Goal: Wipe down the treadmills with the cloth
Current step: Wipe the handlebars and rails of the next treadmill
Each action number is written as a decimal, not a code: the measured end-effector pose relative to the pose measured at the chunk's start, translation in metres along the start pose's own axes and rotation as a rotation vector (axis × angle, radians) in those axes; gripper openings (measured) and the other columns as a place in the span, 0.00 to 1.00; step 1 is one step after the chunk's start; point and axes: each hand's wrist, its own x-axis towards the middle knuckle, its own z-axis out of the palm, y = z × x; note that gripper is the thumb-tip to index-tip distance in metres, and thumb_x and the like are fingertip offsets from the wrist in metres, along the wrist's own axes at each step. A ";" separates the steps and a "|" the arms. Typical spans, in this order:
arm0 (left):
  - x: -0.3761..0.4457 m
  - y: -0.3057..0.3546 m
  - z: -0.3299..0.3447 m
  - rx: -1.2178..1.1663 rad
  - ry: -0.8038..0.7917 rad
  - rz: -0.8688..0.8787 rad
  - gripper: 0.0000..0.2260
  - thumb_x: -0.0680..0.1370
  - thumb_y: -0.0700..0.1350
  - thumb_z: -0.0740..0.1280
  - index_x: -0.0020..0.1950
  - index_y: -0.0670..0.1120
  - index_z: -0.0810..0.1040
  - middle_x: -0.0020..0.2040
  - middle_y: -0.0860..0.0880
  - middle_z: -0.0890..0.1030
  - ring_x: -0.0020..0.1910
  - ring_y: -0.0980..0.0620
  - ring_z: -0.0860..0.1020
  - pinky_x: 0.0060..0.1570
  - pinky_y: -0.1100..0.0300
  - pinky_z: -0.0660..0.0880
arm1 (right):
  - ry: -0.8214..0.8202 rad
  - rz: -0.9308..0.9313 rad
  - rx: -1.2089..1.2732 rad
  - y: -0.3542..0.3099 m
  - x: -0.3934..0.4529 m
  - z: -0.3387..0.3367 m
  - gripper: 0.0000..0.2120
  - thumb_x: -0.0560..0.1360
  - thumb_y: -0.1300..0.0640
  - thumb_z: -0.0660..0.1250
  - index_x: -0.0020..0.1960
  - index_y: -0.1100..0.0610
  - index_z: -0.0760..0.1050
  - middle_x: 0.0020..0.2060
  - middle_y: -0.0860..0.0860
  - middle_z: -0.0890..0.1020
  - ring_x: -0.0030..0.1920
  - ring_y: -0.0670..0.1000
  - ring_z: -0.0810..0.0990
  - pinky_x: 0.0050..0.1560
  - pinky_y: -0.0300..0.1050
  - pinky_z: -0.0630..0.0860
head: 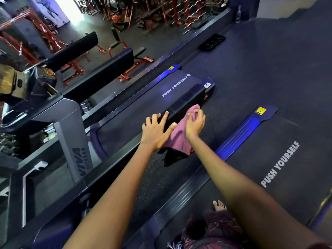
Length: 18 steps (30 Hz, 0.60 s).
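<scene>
A pink cloth (179, 139) lies over the right side rail of the left treadmill (143, 99), its dark underside hanging toward the floor gap. My right hand (195, 123) grips the cloth's upper part with curled fingers. My left hand (156, 130) rests beside it, fingers spread flat on the rail and belt edge, thumb touching the cloth. A second treadmill (280, 159), with "PUSH YOURSELF" printed on its belt, lies to the right.
The left treadmill's grey upright (71, 137) stands at left. Red weight benches (115, 49) and barbell racks (179, 13) fill the gym floor beyond. A black mat (212, 42) lies far back. My bare foot (219, 205) stands on the right treadmill's side rail.
</scene>
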 end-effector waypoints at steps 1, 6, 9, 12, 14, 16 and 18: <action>0.000 -0.001 0.001 0.012 0.009 -0.001 0.28 0.79 0.63 0.49 0.77 0.55 0.52 0.70 0.47 0.62 0.65 0.45 0.61 0.65 0.48 0.60 | 0.017 0.012 0.000 -0.004 0.008 0.000 0.07 0.74 0.68 0.64 0.51 0.67 0.73 0.54 0.63 0.74 0.54 0.58 0.74 0.50 0.36 0.63; 0.008 0.007 0.002 0.026 0.060 -0.026 0.27 0.79 0.63 0.48 0.76 0.57 0.54 0.64 0.45 0.65 0.60 0.44 0.64 0.60 0.48 0.65 | -0.014 -0.135 -0.097 -0.017 0.017 0.000 0.06 0.74 0.62 0.64 0.51 0.60 0.73 0.52 0.56 0.74 0.53 0.56 0.75 0.52 0.43 0.69; 0.015 0.025 0.003 0.088 0.082 -0.094 0.28 0.79 0.64 0.47 0.76 0.55 0.53 0.65 0.42 0.64 0.59 0.42 0.65 0.58 0.46 0.65 | -0.089 -0.182 -0.149 -0.005 0.002 -0.002 0.06 0.74 0.62 0.65 0.51 0.60 0.73 0.52 0.55 0.73 0.52 0.54 0.75 0.49 0.41 0.67; 0.018 0.041 0.006 0.189 0.048 -0.137 0.31 0.78 0.65 0.44 0.77 0.52 0.48 0.66 0.41 0.63 0.60 0.41 0.65 0.57 0.45 0.65 | -0.109 -0.024 -0.080 0.004 0.011 -0.005 0.07 0.75 0.65 0.64 0.52 0.64 0.73 0.53 0.60 0.73 0.54 0.56 0.74 0.53 0.40 0.66; 0.018 0.044 0.007 0.213 0.047 -0.145 0.33 0.77 0.67 0.44 0.77 0.51 0.46 0.66 0.41 0.63 0.60 0.40 0.65 0.58 0.43 0.66 | -0.036 0.094 -0.041 -0.003 0.032 -0.003 0.09 0.74 0.65 0.64 0.55 0.65 0.72 0.55 0.62 0.73 0.57 0.58 0.74 0.56 0.42 0.65; 0.018 0.044 0.009 0.210 0.054 -0.140 0.34 0.77 0.67 0.44 0.77 0.50 0.45 0.67 0.41 0.63 0.61 0.40 0.65 0.60 0.41 0.65 | 0.019 0.138 -0.032 -0.014 0.049 -0.003 0.10 0.75 0.64 0.64 0.56 0.63 0.72 0.56 0.61 0.73 0.57 0.58 0.74 0.56 0.45 0.67; 0.018 0.044 0.009 0.199 0.061 -0.146 0.34 0.77 0.67 0.44 0.77 0.50 0.45 0.68 0.41 0.63 0.63 0.39 0.64 0.62 0.40 0.63 | 0.015 0.089 -0.058 -0.024 0.048 -0.002 0.07 0.76 0.63 0.63 0.54 0.61 0.72 0.56 0.57 0.73 0.55 0.55 0.73 0.54 0.46 0.67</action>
